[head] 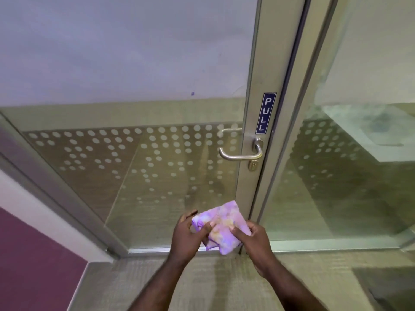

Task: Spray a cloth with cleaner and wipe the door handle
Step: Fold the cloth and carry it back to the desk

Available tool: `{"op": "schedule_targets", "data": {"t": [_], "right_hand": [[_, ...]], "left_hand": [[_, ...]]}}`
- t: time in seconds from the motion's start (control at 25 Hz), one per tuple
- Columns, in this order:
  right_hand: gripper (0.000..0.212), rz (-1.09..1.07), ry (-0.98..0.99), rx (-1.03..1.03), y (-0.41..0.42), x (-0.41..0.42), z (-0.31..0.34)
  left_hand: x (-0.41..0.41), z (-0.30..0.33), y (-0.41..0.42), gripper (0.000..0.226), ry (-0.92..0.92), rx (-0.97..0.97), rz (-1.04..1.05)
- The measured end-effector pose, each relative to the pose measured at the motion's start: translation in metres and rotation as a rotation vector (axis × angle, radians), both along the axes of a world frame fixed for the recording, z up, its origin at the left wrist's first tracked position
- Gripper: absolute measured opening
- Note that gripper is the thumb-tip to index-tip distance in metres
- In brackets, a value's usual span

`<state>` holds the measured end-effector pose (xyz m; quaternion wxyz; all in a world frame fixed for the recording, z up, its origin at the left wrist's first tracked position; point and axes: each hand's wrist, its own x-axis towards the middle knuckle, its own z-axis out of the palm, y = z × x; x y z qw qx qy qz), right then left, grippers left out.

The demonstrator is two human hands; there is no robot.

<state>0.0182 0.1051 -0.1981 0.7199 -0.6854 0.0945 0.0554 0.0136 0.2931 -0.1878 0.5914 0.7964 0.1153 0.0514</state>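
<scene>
A glass door (157, 153) in a metal frame (253, 108) fills the view, its lower pane dotted with frosted circles, with beige carpet (202, 283) at its foot. Near the bottom, both hands hold a folded purple cloth (222, 225) in front of the door's lower edge. The left hand (190, 234) curls round the cloth's left side, its thumb pressed on top. The right hand (253, 239) pinches the right edge between thumb and fingers. The cloth is bunched, so its folds and full size are hard to read, and its underside is hidden by the fingers.

Above and slightly right of the cloth, well apart from it, the handle (241, 153) juts left from the frame, with open air between it and the hands. A keyhole (253, 164) sits just below the handle, and a blue PULL sign (266, 113) just above it. A second handle shows faintly through the glass behind.

To the right stands another glass panel (348, 164), its contents blurred by reflections. To the left, a purple wall (29, 254) meets the door's slanted frame. Both forearms are cut off by the bottom edge.
</scene>
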Motion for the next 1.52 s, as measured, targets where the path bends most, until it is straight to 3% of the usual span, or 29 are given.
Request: {"op": "schedule_targets", "data": {"t": [0.12, 0.28, 0.36, 0.64, 0.76, 0.84, 0.92, 0.96, 1.04, 1.12, 1.16, 1.28, 1.52], "right_hand": [[0.01, -0.04, -0.041, 0.0, -0.005, -0.005, 0.003], [0.043, -0.088, -0.032, 0.145, 0.001, -0.007, 0.015], [0.035, -0.042, -0.014, 0.164, 0.005, -0.012, 0.022], [0.039, 0.374, 0.187, 0.271, 0.024, -0.052, 0.039], [0.043, 0.492, 0.285, 0.181, 0.028, -0.085, 0.034], [0.042, 0.494, 0.315, 0.184, 0.031, -0.106, 0.029], [0.04, 0.416, 0.249, 0.134, 0.033, -0.122, 0.03], [0.039, 0.345, 0.137, 0.035, 0.033, -0.127, 0.031], [0.03, 0.158, -0.172, -0.347, 0.028, -0.132, 0.033], [0.044, 0.029, -0.383, -0.745, 0.015, -0.135, 0.034], [0.056, -0.01, -0.437, -0.812, 0.007, -0.137, 0.034], [0.072, -0.101, -0.492, -0.796, -0.029, -0.142, 0.032], [0.066, -0.354, -0.519, -0.705, -0.157, -0.153, 0.025]], "left_hand": [[-0.017, -0.003, -0.005, 0.016, 0.065, 0.095, -0.058], [-0.045, -0.005, -0.006, 0.018, 0.162, 0.097, -0.265], [-0.058, 0.001, -0.005, 0.021, 0.158, 0.025, -0.312], [-0.077, 0.017, 0.016, 0.023, 0.056, -0.276, -0.112], [-0.096, 0.016, 0.019, 0.008, 0.01, -0.29, -0.037], [-0.111, 0.016, 0.02, 0.012, -0.034, -0.27, -0.022], [-0.122, 0.018, 0.018, 0.009, -0.085, -0.137, -0.015], [-0.126, 0.018, 0.017, 0.02, -0.136, 0.025, -0.009], [-0.13, 0.018, 0.013, 0.034, -0.256, 0.372, -0.032], [-0.131, 0.024, 0.004, 0.038, -0.377, 0.573, -0.066], [-0.129, 0.027, -0.003, 0.041, -0.419, 0.617, -0.084], [-0.122, 0.033, -0.041, 0.046, -0.507, 0.674, -0.131], [-0.102, 0.034, -0.186, 0.055, -0.599, 0.633, -0.281]]}}
